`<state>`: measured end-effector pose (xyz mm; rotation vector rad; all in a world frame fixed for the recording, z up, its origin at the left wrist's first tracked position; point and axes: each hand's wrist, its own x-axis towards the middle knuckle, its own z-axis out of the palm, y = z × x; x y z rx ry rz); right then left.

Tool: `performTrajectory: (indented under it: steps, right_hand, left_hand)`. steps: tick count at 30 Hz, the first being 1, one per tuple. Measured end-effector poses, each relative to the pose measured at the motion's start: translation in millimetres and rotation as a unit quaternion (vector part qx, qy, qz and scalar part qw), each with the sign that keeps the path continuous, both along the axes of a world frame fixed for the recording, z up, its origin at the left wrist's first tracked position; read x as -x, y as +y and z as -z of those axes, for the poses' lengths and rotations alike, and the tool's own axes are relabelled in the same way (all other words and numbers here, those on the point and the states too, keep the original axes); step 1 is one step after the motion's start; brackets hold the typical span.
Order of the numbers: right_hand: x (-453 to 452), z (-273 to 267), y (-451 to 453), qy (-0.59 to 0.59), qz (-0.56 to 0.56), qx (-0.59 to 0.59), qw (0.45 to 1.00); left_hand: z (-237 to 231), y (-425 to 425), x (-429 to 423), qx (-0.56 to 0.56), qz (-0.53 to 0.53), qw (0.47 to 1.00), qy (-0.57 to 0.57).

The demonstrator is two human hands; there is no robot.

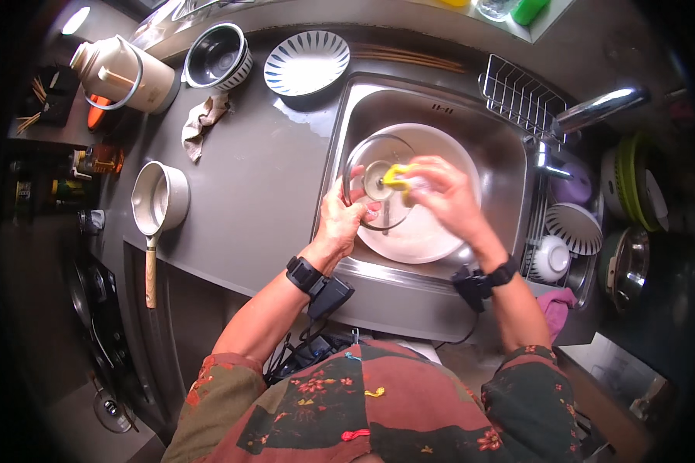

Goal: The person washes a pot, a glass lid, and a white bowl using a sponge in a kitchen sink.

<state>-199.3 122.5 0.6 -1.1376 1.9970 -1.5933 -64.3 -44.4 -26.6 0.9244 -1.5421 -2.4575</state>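
My left hand (347,211) grips the rim of a round glass pot lid (395,151), its thumb on the near side and fingers seen through the glass. The lid is tilted above a white basin (452,147) that stands in a stainless steel sink (501,179). In my right hand (446,188) is a yellow and whitish scrubbing sponge (398,176), partly hidden by the fingers. The sponge is at the round knob (376,180) in the middle of the lid; motion blur hides whether it touches.
A saucepan (168,199), crumpled cloth (200,124), stacked bowls (231,69), striped plate (307,62) and chopsticks (408,57) are on the counter. A thermos jug (150,78) is far left. Right of the sink are a faucet (599,110), wire basket (524,95) and drying bowls (573,228).
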Motion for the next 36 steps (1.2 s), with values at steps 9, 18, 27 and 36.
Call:
performTrajectory:
  steps: [9,18,27,36]
  right_hand:
    - [-18,-2,-47,0.312,-0.011,-0.046,0.949]
    - [19,82,-3,0.063,0.219,-0.127,0.965]
    - [-75,85,-27,-0.361,0.359,-0.012,0.861]
    - [22,70,14,0.021,0.215,-0.046,0.975]
  left_hand:
    - [-1,15,3,0.059,0.074,0.995,-0.042]
    - [-6,21,5,0.015,-0.008,0.999,0.030]
    - [2,29,10,-0.029,-0.064,0.992,0.109]
    - [-23,-19,7,-0.063,0.116,0.991,-0.008]
